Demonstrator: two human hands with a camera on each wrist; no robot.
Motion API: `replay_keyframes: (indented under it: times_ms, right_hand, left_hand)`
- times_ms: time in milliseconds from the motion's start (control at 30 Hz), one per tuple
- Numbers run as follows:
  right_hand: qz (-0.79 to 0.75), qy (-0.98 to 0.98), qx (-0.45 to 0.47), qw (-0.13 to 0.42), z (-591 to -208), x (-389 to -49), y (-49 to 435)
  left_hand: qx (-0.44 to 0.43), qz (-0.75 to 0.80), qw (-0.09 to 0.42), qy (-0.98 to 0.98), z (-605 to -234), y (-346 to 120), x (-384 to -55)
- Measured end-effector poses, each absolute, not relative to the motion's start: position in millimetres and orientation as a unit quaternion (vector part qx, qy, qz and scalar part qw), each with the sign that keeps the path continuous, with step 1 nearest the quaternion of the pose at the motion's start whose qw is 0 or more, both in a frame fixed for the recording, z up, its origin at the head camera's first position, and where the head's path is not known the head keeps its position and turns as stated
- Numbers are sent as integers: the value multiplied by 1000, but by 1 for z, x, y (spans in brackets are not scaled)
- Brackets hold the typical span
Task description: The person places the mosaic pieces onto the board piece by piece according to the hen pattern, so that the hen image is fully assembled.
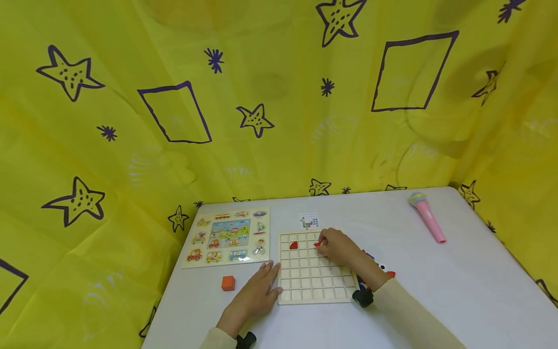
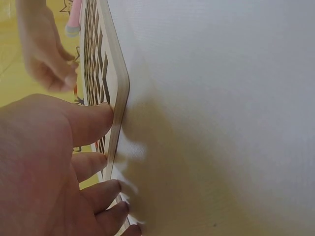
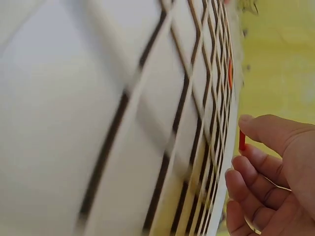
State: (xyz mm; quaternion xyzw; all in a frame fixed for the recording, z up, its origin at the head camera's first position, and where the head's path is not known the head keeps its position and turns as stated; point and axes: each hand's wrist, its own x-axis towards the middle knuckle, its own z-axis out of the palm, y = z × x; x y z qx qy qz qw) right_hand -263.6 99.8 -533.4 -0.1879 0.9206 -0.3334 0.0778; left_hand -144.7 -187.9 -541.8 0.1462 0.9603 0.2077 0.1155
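A wooden grid board (image 1: 301,281) of square cells lies on the table. One red quarter-circle tile (image 1: 294,245) sits in a cell near its upper left. My right hand (image 1: 336,246) is over the board's upper right, pinching a small red tile (image 3: 242,140) between thumb and index finger; its full shape is hidden. At the board's left edge rests my left hand (image 1: 258,291), fingers extended, with the thumb (image 2: 93,123) touching the rim in the left wrist view.
Left of the board are a picture puzzle (image 1: 187,261) and an orange cube (image 1: 228,283). A small pattern card (image 1: 309,221) lies behind the board. Several colored pieces (image 1: 390,274) are partly hidden under my right forearm. A pink toy microphone (image 1: 429,219) lies at far right.
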Motion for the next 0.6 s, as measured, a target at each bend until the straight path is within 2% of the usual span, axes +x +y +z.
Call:
replay_keyframes:
  times_ms: [300, 600]
  right_hand:
    - [-292, 922, -250, 40, -540, -257, 41]
    - [-236, 929, -286, 11, -545, -255, 9]
  left_hand:
    - [147, 204, 112, 961, -541, -187, -144]
    - [142, 206, 118, 961, -540, -187, -144]
